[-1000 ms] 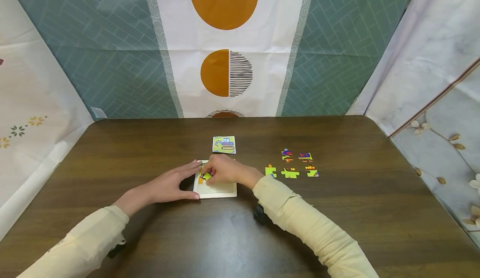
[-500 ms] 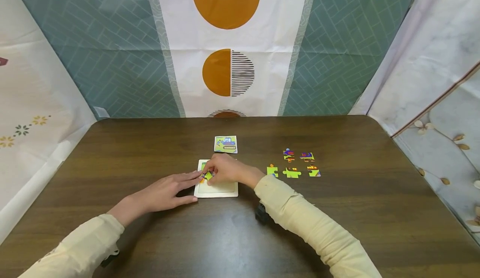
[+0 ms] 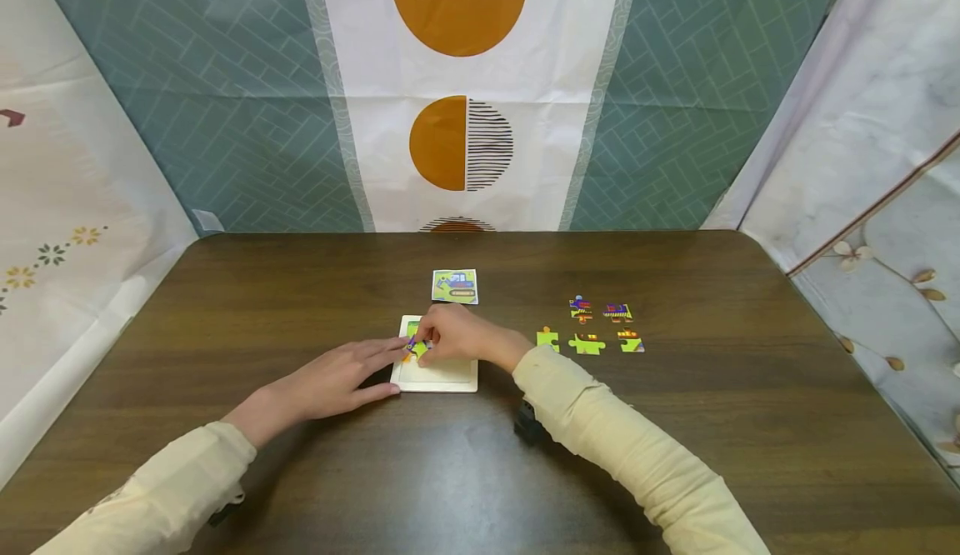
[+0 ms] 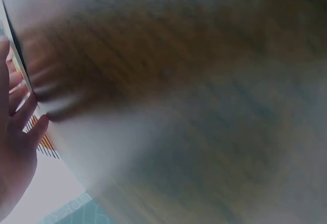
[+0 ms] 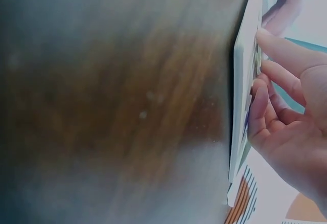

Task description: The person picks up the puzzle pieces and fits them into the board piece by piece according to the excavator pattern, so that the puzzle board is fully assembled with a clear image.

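Observation:
A white-framed puzzle tray (image 3: 437, 387) lies flat on the table, with a few coloured pieces along its left side. My right hand (image 3: 454, 334) reaches over the tray and pinches a green and purple puzzle piece (image 3: 419, 350) between thumb and fingers, low over the tray's left part. My left hand (image 3: 333, 378) lies at the tray's left edge, fingers stretched out, fingertips on the frame near the piece and thumb at the lower left corner. In the right wrist view, the right hand's fingertips (image 5: 259, 83) are right at the tray's surface.
Several loose puzzle pieces (image 3: 587, 344) lie in two rows on the table (image 3: 675, 422) to the right of the tray. Behind the tray lies a small picture card (image 3: 454, 287) showing an excavator. Patterned cloths hang behind and beside the table.
The head view has shifted slightly. My right hand still pinches the puzzle piece at about the same spot on the tray, and my left fingers have edged closer to that piece.

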The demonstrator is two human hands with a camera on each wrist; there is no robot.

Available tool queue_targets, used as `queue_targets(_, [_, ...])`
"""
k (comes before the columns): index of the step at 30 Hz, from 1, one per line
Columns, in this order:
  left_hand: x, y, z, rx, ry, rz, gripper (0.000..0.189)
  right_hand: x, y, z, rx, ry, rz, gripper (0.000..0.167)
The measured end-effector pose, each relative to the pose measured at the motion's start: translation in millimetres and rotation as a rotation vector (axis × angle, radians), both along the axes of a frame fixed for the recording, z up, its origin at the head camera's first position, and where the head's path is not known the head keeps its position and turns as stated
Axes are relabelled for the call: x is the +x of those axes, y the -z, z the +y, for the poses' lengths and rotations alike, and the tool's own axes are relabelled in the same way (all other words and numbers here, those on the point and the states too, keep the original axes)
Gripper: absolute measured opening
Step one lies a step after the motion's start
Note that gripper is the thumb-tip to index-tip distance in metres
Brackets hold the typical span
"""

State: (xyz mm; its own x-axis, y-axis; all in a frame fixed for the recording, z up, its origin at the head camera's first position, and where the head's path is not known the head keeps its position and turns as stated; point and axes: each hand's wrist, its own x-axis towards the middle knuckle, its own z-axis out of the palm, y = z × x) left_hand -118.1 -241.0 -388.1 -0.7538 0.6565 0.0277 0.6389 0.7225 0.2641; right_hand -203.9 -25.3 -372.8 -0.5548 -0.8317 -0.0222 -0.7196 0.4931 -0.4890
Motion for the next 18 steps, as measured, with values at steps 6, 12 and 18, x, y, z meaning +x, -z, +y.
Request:
queue_targets(6, [1.3, 1.8, 0.5, -0.003, 0.025, 0.047, 0.057, 0.5, 0.7, -0.3, -0.008, -0.015, 0.050, 0.022])
queue_targets(12, [1.3, 3.2, 0.8, -0.005, 0.038, 0.064, 0.054, -0.8, 2.8, 1.2, -0.023, -0.028, 0.056, 0.025])
queue_targets(18, [0.7, 2.5, 2.2, -0.002, 0.025, 0.047, 0.054, -1.7, 2.7, 0.8, -0.003, 0.014, -0.002, 0.028])
